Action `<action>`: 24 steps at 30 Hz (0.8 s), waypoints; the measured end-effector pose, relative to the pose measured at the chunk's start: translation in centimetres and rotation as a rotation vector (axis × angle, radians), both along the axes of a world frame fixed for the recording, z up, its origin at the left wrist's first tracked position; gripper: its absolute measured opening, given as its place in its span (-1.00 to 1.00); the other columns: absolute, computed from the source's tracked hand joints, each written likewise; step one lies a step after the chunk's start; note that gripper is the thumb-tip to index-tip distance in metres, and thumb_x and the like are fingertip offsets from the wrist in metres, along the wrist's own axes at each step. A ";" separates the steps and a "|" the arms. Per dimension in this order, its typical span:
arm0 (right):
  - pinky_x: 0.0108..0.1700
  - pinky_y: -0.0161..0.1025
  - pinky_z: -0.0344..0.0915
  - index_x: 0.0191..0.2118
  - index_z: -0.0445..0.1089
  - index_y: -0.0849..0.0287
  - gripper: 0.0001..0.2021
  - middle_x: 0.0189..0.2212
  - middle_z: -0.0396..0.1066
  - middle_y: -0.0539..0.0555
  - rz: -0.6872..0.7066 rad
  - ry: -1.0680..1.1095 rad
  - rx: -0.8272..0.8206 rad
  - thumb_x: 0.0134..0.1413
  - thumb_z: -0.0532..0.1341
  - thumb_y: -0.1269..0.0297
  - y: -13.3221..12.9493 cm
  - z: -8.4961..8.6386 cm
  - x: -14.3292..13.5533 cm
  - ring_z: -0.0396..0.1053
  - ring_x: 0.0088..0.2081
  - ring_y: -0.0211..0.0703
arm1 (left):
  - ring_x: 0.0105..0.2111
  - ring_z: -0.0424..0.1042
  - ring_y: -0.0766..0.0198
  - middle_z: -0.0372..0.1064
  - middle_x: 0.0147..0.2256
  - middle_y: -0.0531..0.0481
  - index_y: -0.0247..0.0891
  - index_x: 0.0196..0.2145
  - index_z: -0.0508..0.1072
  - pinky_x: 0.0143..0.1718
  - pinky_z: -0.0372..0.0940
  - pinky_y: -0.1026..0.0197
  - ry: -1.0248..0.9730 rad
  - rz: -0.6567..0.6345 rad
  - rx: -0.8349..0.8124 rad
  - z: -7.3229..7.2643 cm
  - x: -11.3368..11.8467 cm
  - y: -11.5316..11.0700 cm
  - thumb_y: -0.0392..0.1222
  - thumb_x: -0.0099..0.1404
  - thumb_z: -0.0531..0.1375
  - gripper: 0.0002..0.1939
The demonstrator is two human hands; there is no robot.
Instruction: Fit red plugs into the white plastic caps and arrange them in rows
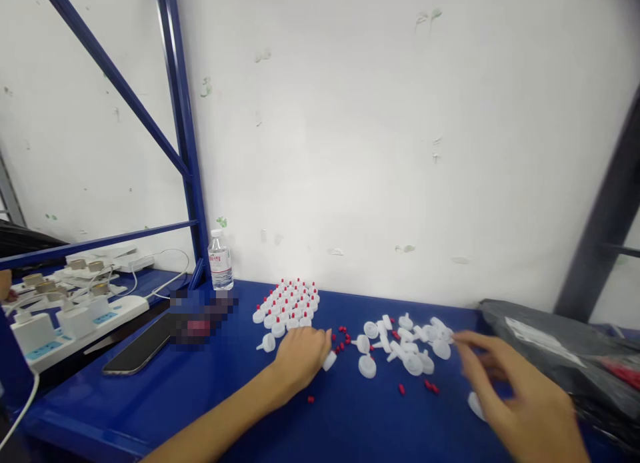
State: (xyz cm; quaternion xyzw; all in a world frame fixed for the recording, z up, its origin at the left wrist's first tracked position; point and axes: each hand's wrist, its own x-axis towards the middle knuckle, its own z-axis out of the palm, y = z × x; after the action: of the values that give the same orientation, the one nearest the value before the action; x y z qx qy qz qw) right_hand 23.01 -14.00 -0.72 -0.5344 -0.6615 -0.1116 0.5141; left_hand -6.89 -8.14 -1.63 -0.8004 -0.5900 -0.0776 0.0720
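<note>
My left hand (303, 356) was curled, grip hidden; my right hand (523, 396), narrowed, contents unclear, was at the loose white plastic nozzle caps (413, 363). One clear plastic bottle (221, 261) bore illegible red lettering.

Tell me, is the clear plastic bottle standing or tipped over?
Standing: the bottle has its base on the flat blue table and its white cap on top.

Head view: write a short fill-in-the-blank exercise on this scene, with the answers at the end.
The bottle stands in front of a white ____.
The tips atop the upright pieces are coloured ____.
The loose pieces near the right hand are coloured ____.
The work surface is coloured ____.
Missing words: wall; red; white; blue.
</note>
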 end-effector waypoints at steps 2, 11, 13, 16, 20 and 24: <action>-0.47 -0.30 0.36 -0.14 0.44 0.03 -0.82 -0.33 0.53 0.02 0.108 -0.079 -0.024 0.25 0.13 0.16 1.9 2.3 -2.5 0.46 -0.48 -0.19 | -0.26 0.55 -0.08 0.54 -0.33 -0.32 -0.34 -0.28 0.58 -0.25 0.29 0.04 -0.047 -0.020 -0.014 -0.2 1.1 0.7 -0.10 0.51 -0.21 -0.41; -0.20 -0.22 0.27 -0.07 0.37 0.09 -0.78 -0.25 0.51 0.06 0.305 -0.345 -0.104 0.31 0.02 0.37 9.0 2.3 -10.1 0.45 -0.24 -0.10 | -0.40 0.49 0.11 0.51 -0.43 -0.21 -0.33 -0.39 0.53 -0.36 0.14 0.17 -0.256 -0.013 0.013 -0.2 2.6 4.3 -0.02 0.51 -0.25 -0.34; -0.10 -0.15 0.25 -0.07 0.37 0.10 -0.80 -0.23 0.50 0.08 0.349 -0.395 -0.120 0.30 0.05 0.36 8.8 0.8 -10.2 0.43 -0.17 -0.06 | -0.44 0.45 0.15 0.48 -0.47 -0.16 -0.32 -0.43 0.51 -0.39 0.09 0.18 -0.320 0.000 0.016 -0.3 2.2 4.8 -0.03 0.50 -0.24 -0.36; 0.01 -0.07 0.20 -0.05 0.37 0.10 -0.82 -0.21 0.50 0.08 0.416 -0.394 -0.166 0.25 0.15 0.27 8.1 -0.5 -10.1 0.40 -0.13 -0.03 | -0.49 0.38 0.20 0.42 -0.53 -0.11 -0.29 -0.51 0.46 -0.42 0.02 0.19 -0.420 0.007 0.024 -0.6 1.7 5.2 -0.01 0.49 -0.21 -0.38; 0.07 -0.04 0.15 -0.06 0.37 0.10 -0.79 -0.19 0.51 0.07 0.479 -0.360 -0.212 0.19 0.23 0.24 7.7 -0.7 -10.6 0.40 -0.10 -0.03 | -0.54 0.28 0.24 0.34 -0.59 -0.03 -0.25 -0.59 0.38 -0.44 -0.04 0.20 -0.548 -0.022 0.037 -0.9 1.5 5.2 0.00 0.45 -0.15 -0.43; 0.09 -0.08 0.16 -0.05 0.36 0.07 -0.76 -0.21 0.53 0.00 0.536 -0.287 -0.269 0.15 0.22 0.34 7.5 -0.6 -11.0 0.41 -0.10 -0.07 | -0.55 0.23 0.27 0.29 -0.59 0.03 -0.24 -0.59 0.31 -0.46 -0.05 0.22 -0.681 -0.042 0.074 -1.2 1.6 5.1 0.01 0.43 -0.11 -0.49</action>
State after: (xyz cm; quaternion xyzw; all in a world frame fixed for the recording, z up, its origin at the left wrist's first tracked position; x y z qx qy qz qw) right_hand 12.06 -6.46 -1.33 -0.3829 -0.8532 0.0417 0.3516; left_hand -5.27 -3.04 -2.86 -0.7375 -0.5603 -0.3631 -0.1015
